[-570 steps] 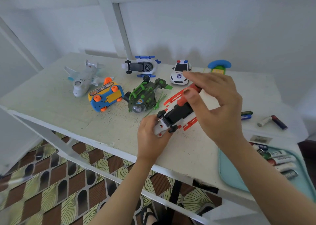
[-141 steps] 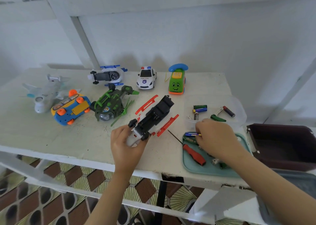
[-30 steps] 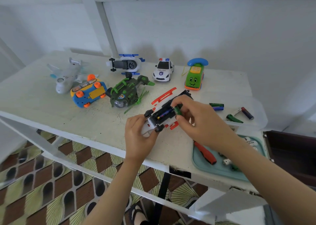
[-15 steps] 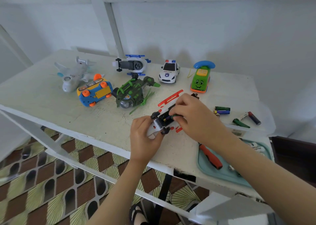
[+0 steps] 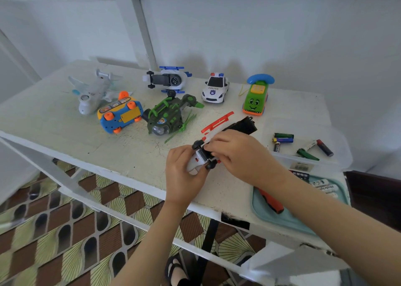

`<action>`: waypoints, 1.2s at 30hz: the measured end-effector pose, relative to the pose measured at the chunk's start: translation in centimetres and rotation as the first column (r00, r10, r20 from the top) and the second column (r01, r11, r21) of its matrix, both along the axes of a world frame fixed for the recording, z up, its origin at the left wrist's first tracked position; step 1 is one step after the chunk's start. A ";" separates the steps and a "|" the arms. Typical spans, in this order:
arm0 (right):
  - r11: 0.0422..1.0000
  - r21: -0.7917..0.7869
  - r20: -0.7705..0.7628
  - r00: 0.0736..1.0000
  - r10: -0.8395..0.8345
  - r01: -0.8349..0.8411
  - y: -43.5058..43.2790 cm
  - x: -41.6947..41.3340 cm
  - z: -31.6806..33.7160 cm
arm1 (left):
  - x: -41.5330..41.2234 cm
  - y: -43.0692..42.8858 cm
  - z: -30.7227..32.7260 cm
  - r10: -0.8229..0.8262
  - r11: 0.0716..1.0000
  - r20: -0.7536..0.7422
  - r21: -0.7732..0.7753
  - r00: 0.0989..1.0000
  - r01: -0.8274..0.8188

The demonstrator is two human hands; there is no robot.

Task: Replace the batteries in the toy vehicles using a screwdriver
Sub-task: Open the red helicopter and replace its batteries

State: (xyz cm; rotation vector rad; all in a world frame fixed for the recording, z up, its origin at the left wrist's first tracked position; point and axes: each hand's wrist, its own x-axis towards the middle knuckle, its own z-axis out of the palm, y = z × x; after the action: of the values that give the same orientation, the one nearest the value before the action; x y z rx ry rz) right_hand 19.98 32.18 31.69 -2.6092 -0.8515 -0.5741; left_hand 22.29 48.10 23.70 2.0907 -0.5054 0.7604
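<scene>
Left hand (image 5: 184, 172) wraps tight round the white nose of the upturned toy car (image 5: 240, 125), right hand (image 5: 240, 153) curls its fingertips onto the underside just beside that grip, pinching anything or not I can't tell, screwdriver (image 5: 270, 201) lying on the tray (image 5: 282, 220) right of the right wrist, loose batteries (image 5: 283, 138) beyond.
</scene>
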 end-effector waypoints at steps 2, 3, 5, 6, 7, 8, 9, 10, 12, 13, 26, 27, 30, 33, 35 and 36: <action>1.000 -0.005 0.012 1.000 -0.029 0.029 -0.1 -0.2 0.0 | 0.0 0.0 0.0 0.003 1.000 -0.007 0.001 1.000 -0.003; 0.999 0.004 0.007 0.999 -0.050 0.050 -0.2 -0.4 -0.1 | 0.0 0.0 0.0 0.006 1.000 -0.012 0.000 1.000 -0.006; 0.997 0.020 -0.001 0.997 -0.071 0.071 -0.3 -0.7 -0.4 | -0.1 0.0 0.0 0.007 1.000 -0.013 -0.001 1.000 -0.007; 0.998 0.014 0.006 0.998 -0.068 0.068 -0.3 -0.7 -0.7 | -0.1 0.0 0.0 0.007 1.000 -0.010 -0.001 1.000 -0.007; 0.998 0.005 0.019 0.998 -0.061 0.061 -0.4 -0.7 -1.0 | -0.1 0.0 0.0 0.006 1.000 -0.008 -0.002 1.000 -0.006; 0.999 -0.001 0.030 0.998 -0.053 0.053 -0.5 -0.7 -1.2 | -0.1 0.0 0.0 0.005 1.000 -0.008 -0.003 1.000 -0.005; 0.999 0.001 0.038 0.998 -0.047 0.047 -0.5 -0.8 -1.4 | -0.1 0.0 0.0 0.005 1.000 -0.008 -0.003 1.000 -0.005; 0.999 0.005 0.046 0.998 -0.046 0.046 -0.6 -0.8 -1.6 | -0.1 0.0 0.1 0.005 1.000 -0.006 -0.002 1.000 -0.005; 0.999 0.012 0.060 0.997 -0.051 0.050 -0.6 -1.2 -1.8 | -0.1 0.0 0.1 0.004 1.000 -0.005 -0.004 1.000 -0.004; 0.999 0.013 0.057 0.997 -0.054 0.053 -0.6 -1.4 -2.1 | -0.1 0.0 0.1 0.004 1.000 -0.006 -0.006 1.000 -0.004; 0.943 0.035 0.057 0.941 -0.334 0.332 -0.3 -3.0 -1.5 | -0.1 -0.1 0.1 0.004 1.000 -0.001 0.002 1.000 -0.004; 0.933 0.024 0.053 0.931 -0.361 0.360 -0.4 -2.9 -1.4 | -0.1 -0.1 0.1 0.003 1.000 -0.001 0.000 1.000 -0.003; 0.919 -0.029 0.037 0.919 -0.392 0.393 -0.8 -2.7 -1.5 | 0.0 -0.1 0.0 0.000 1.000 0.002 -0.002 1.000 0.000; 0.922 0.085 -0.106 0.924 -0.368 0.377 -0.8 -2.8 -1.3 | 0.0 0.0 -0.1 0.001 1.000 0.009 -0.002 1.000 -0.001; 0.895 0.208 -0.232 0.909 -0.345 0.394 -1.4 -3.0 -0.9 | 0.1 0.0 -0.2 0.004 1.000 0.015 -0.005 1.000 -0.004; 0.886 0.220 -0.270 0.898 -0.347 0.409 -1.8 -3.1 -0.7 | 0.1 -0.1 -0.2 0.005 1.000 0.019 -0.006 1.000 -0.005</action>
State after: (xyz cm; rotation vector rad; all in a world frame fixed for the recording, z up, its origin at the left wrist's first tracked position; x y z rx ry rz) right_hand 16.84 30.35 31.03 -2.5261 -0.1676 -0.4438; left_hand 22.35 48.05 23.55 2.0820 -0.5083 0.7847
